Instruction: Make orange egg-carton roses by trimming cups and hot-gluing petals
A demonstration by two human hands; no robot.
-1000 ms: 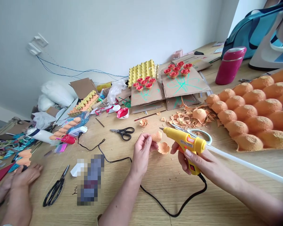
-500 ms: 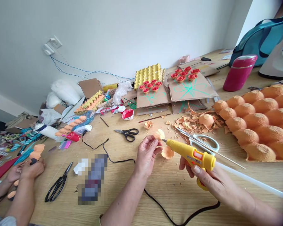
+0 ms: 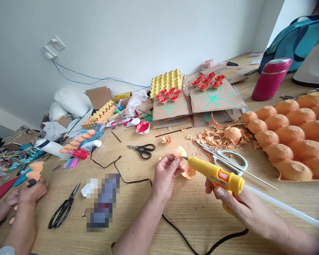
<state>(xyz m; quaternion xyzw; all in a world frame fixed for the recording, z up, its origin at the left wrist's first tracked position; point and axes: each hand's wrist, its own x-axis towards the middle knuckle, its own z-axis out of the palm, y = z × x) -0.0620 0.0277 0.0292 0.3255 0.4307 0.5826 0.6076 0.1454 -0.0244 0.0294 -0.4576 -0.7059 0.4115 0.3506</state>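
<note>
Between the thumb and fingers of my left hand [image 3: 165, 173] is a small orange egg-carton petal piece [image 3: 180, 152]. My right hand [image 3: 244, 207] is wrapped round a yellow hot glue gun [image 3: 215, 173], whose metal nozzle points left and meets the edge of the petal piece, or comes very near it. A clear glue stick [image 3: 284, 203] juts from the gun's back end. On the table just behind my left fingertips lies an open cut carton flower [image 3: 188, 171]. A layered orange flower [image 3: 166, 139] sits a little farther back.
Light-handled scissors [image 3: 228, 161], a thin wooden stick [image 3: 257, 180] and carton scraps [image 3: 212, 138] lie near the gun. An orange egg tray [image 3: 292, 134] stands right. Black scissors [image 3: 143, 150] and the gun's cord [image 3: 180, 233] lie left. Another person's hands [image 3: 29, 191] work at far left.
The petal piece has tilted slightly in my left hand, and its lower edge is now nearer the nozzle. The view has shifted a little; the right hand keeps its hold.
</note>
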